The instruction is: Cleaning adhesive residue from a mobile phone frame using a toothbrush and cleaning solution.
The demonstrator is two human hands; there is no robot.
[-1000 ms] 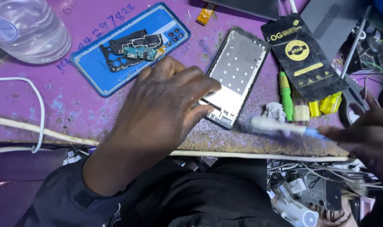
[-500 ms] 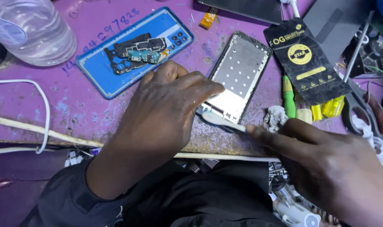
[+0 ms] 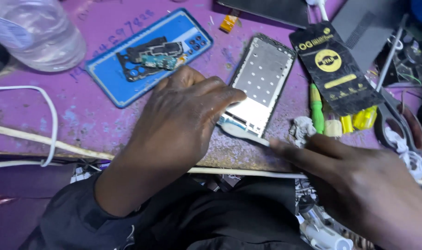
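A bare silver phone frame (image 3: 262,78) lies face up on the purple bench (image 3: 63,120). My left hand (image 3: 183,115) rests palm down on the frame's near end, fingertips pressing its lower left corner. My right hand (image 3: 359,180) comes in from the lower right and grips a small white brush (image 3: 241,132). The brush head touches the frame's bottom edge, just under my left fingertips.
A blue phone back cover (image 3: 127,78) with small circuit parts on it lies behind my left hand. A clear plastic bottle (image 3: 35,32) sits far left, a black packet (image 3: 336,69) and green and yellow tools (image 3: 331,122) at right, a white cable (image 3: 49,129) at left.
My right hand has come in from the right edge with the brush, bringing its head to the frame's bottom edge. My left hand has stayed on the frame.
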